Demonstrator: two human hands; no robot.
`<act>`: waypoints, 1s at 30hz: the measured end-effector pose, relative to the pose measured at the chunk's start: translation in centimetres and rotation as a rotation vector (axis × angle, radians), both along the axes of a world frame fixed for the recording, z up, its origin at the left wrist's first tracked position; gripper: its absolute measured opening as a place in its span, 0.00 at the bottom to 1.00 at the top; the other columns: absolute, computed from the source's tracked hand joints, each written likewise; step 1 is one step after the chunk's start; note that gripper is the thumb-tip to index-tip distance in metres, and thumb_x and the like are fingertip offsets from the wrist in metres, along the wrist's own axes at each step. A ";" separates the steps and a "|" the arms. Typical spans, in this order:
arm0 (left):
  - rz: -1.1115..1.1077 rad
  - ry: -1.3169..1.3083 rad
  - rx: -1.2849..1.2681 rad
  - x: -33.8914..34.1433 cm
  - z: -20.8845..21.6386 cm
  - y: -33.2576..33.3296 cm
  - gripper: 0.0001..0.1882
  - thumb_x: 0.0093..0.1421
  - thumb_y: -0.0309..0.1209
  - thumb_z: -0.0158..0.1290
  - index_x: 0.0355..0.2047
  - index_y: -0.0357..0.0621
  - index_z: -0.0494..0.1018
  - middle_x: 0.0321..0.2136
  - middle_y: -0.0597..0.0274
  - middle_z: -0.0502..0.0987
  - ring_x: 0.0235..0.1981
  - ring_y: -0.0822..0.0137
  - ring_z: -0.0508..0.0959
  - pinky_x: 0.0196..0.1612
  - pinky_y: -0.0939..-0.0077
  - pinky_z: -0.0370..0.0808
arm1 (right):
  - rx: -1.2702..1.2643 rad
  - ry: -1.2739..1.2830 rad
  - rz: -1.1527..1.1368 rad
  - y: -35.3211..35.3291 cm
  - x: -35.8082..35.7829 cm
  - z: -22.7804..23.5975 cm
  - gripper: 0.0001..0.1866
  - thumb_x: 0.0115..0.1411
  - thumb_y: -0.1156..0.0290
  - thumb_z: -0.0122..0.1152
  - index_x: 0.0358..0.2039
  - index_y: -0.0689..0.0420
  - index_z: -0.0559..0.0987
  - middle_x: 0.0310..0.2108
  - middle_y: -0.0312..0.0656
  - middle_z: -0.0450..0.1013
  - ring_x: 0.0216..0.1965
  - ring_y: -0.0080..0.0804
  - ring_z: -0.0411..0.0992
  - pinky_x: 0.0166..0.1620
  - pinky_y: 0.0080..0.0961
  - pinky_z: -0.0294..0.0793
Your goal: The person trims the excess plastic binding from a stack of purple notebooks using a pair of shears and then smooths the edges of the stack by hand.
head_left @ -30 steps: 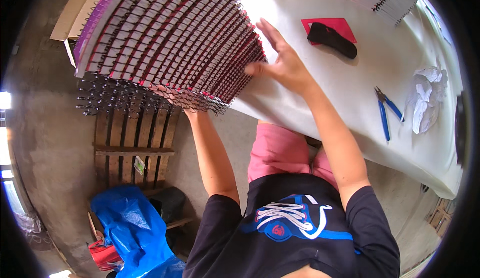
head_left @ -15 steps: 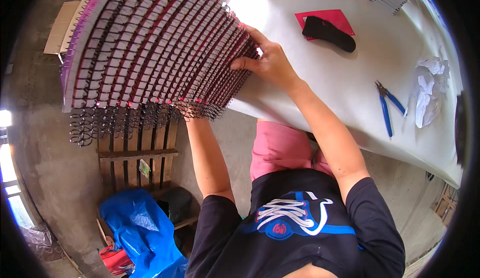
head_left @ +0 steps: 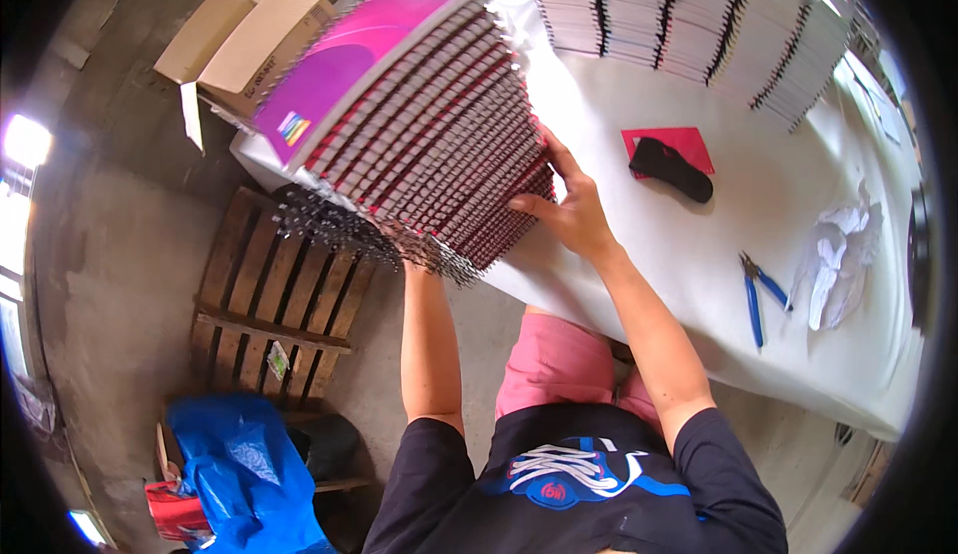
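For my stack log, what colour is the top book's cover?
The top book's cover is purple and magenta, showing best in the head view.

White-covered table [head_left: 704, 255], stacked white-paged books bound with black spirals [head_left: 629, 5] along its far side, flat red sheet [head_left: 691, 146] partly under black elongated object [head_left: 671, 170], blue-handled pliers [head_left: 752, 304], crumpled whitish wrapping [head_left: 833, 267]

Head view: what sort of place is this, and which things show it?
Probably a bookbinding workshop: coils stick out of the held stack, more bound books sit on the table, and pliers lie there too.
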State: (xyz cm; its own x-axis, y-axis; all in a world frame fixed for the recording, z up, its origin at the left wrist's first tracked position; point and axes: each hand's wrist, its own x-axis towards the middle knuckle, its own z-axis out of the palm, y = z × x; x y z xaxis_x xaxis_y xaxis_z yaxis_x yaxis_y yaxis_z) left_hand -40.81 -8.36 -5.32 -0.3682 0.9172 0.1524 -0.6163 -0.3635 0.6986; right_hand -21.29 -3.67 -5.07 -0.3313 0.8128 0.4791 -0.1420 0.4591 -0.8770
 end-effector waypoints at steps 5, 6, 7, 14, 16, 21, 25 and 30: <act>0.000 -0.009 -0.004 0.6 0.0 -0.1 0.37 0.63 0.55 0.28 0.58 0.32 0.55 0.54 0.52 0.62 0.55 0.62 0.62 0.60 0.68 0.51 | 0.145 -0.108 -0.127 -0.1 0.0 -0.3 0.41 0.45 0.53 0.68 0.57 0.57 0.63 0.45 0.47 0.72 0.49 0.39 0.69 0.53 0.32 0.62; 0.001 -0.013 -0.004 0.6 0.1 -0.1 0.37 0.63 0.55 0.28 0.58 0.32 0.55 0.54 0.52 0.62 0.55 0.61 0.62 0.60 0.68 0.51 | 0.092 -0.056 -0.085 -0.1 0.1 -0.3 0.40 0.46 0.54 0.67 0.56 0.58 0.63 0.45 0.46 0.72 0.49 0.37 0.69 0.53 0.31 0.62; 0.005 -0.014 0.001 0.6 0.2 -0.1 0.38 0.63 0.56 0.28 0.58 0.32 0.55 0.54 0.52 0.62 0.55 0.61 0.62 0.61 0.68 0.51 | 0.037 -0.004 -0.043 0.0 0.2 -0.3 0.38 0.48 0.55 0.66 0.56 0.58 0.63 0.45 0.45 0.72 0.49 0.36 0.68 0.53 0.30 0.62; 0.035 0.012 0.034 0.8 1.7 0.8 0.40 0.63 0.58 0.27 0.58 0.31 0.54 0.56 0.51 0.61 0.57 0.61 0.61 0.62 0.68 0.49 | -0.049 0.115 -0.077 0.3 0.2 -0.6 0.18 0.58 0.70 0.58 0.48 0.63 0.72 0.40 0.40 0.74 0.44 0.26 0.70 0.50 0.22 0.65; 0.073 0.036 0.040 0.8 2.2 1.0 0.40 0.63 0.58 0.26 0.58 0.31 0.54 0.56 0.51 0.61 0.57 0.60 0.60 0.62 0.68 0.48 | -0.046 0.124 -0.078 0.8 0.2 -1.2 0.19 0.57 0.69 0.58 0.48 0.63 0.72 0.40 0.40 0.74 0.45 0.26 0.70 0.51 0.23 0.65; 0.579 0.290 -0.049 -1.8 0.6 -1.2 0.38 0.63 0.59 0.27 0.51 0.33 0.64 0.47 0.53 0.70 0.50 0.64 0.67 0.54 0.70 0.59 | 0.251 0.099 -0.348 -6.0 0.1 -0.8 0.14 0.54 0.73 0.56 0.42 0.62 0.72 0.38 0.44 0.72 0.41 0.38 0.70 0.48 0.33 0.65; 0.690 0.220 -0.398 -1.1 -7.6 -7.0 0.23 0.65 0.48 0.34 0.30 0.44 0.71 0.25 0.68 0.72 0.29 0.76 0.70 0.30 0.79 0.65 | 0.446 -0.329 0.582 -12.7 5.1 -6.1 0.17 0.47 0.77 0.59 0.40 0.58 0.74 0.37 0.43 0.73 0.38 0.41 0.72 0.44 0.32 0.69; -0.079 -0.132 -0.621 12.4 -11.7 -9.8 0.33 0.58 0.58 0.39 0.59 0.54 0.57 0.54 0.65 0.62 0.49 0.68 0.65 0.51 0.56 0.62 | -0.138 -0.499 0.055 -9.5 8.6 -15.1 0.22 0.56 0.63 0.55 0.46 0.64 0.72 0.44 0.56 0.71 0.47 0.52 0.68 0.54 0.36 0.63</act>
State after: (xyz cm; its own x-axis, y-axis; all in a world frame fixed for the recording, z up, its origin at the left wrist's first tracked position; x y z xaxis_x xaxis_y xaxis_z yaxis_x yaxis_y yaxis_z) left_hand -28.40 -18.18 -16.99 -0.2757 0.8449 -0.4583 -0.7196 0.1347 0.6812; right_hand -12.64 -13.17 -20.15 -0.5361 0.8323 0.1412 0.2884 0.3378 -0.8959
